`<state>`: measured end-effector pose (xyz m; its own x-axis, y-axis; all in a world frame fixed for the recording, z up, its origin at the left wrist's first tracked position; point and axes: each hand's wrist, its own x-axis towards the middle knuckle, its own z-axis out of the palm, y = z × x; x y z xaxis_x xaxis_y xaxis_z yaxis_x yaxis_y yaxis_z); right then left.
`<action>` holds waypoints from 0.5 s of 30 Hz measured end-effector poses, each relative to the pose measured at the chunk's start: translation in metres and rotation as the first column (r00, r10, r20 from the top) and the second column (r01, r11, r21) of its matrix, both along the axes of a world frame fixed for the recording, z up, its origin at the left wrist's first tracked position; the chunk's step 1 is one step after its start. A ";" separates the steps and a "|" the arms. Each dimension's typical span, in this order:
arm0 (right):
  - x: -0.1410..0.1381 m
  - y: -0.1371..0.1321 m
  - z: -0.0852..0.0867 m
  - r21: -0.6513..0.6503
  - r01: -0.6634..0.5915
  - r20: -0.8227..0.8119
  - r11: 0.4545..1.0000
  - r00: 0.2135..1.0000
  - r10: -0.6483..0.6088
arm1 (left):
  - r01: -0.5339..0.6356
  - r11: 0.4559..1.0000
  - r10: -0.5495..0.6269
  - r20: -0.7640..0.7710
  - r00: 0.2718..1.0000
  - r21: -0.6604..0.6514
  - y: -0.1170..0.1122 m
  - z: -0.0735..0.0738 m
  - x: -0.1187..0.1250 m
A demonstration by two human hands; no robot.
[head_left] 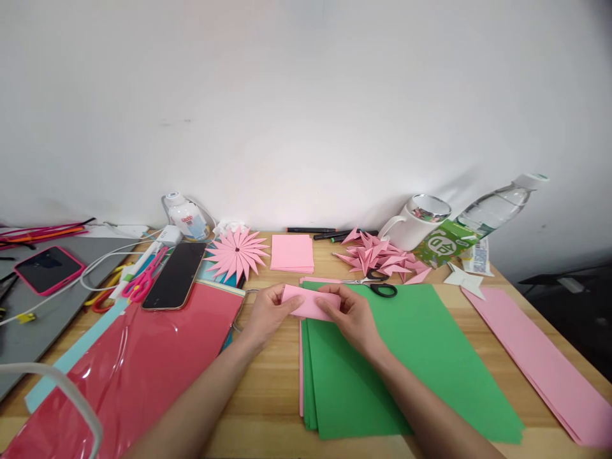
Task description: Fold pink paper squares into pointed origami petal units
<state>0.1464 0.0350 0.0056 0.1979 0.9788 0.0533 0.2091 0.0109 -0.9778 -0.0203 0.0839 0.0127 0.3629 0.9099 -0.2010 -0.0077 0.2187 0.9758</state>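
A pink sheet of paper (308, 302), folded to a narrow rectangle, is held level over the near middle of the table. My left hand (268, 312) pinches its left end, thumb on top. At the right end, my right hand (351, 315) grips it, the thumb pressing on the face. Below and to the right lies a stack of green paper (406, 376), its left edge under the held paper. A stack of square pink sheets (291, 253) rests just beyond the hands. Further left stands a round pink star of folded points (237, 250).
Folded pink pieces (377, 256) are heaped by a white mug (415, 223). Black-handled scissors (382, 289) lie on the green stack's far edge. A tilted water bottle (500, 204) is at right, long pink strips (540, 363) below. A phone (175, 275) lies on a red packet (138, 363).
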 end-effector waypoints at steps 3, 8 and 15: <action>0.000 0.000 0.001 -0.011 0.000 -0.020 1.000 1.000 0.000 | -0.004 1.000 0.004 -0.006 1.000 -0.012 -0.001 0.003 0.001; -0.001 -0.001 0.002 -0.020 0.004 -0.039 1.000 0.999 -0.005 | -0.013 0.999 0.015 0.041 0.999 -0.047 -0.003 0.008 0.003; 0.001 -0.001 0.002 -0.020 -0.016 -0.048 1.000 0.999 0.015 | -0.003 0.997 0.009 0.075 0.997 -0.074 -0.004 0.009 0.004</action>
<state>0.1470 0.0341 0.0072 0.1843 0.9826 0.0239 0.1624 -0.0065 -0.9867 -0.0165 0.0803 0.0215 0.3739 0.8958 -0.2403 -0.0817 0.2899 0.9536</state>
